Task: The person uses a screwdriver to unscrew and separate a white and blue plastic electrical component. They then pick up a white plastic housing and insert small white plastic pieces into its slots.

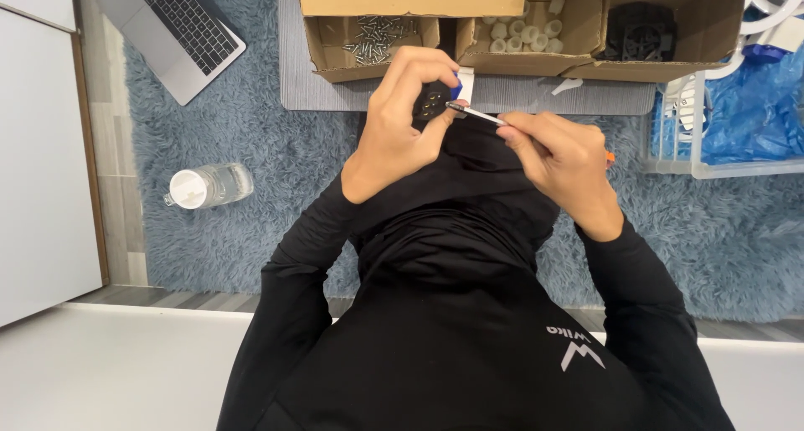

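Observation:
My left hand (pixel 400 121) is closed around a small black part (pixel 432 103) with brass-coloured holes on its face and a bit of blue showing at its top. My right hand (pixel 563 159) grips a thin screwdriver (pixel 476 113) with a metal shaft; an orange bit of its handle pokes out behind the hand. The shaft's tip touches the face of the black part. Both hands are over my lap, in black sleeves, above a blue shaggy rug (pixel 276 163).
Open cardboard boxes ahead hold screws (pixel 375 36), white cylindrical pieces (pixel 521 34) and a black round part (pixel 641 30). A laptop (pixel 172 25) lies far left, a clear bottle (pixel 209 185) lies on the rug. A white wire basket with blue plastic (pixel 737 121) stands at right.

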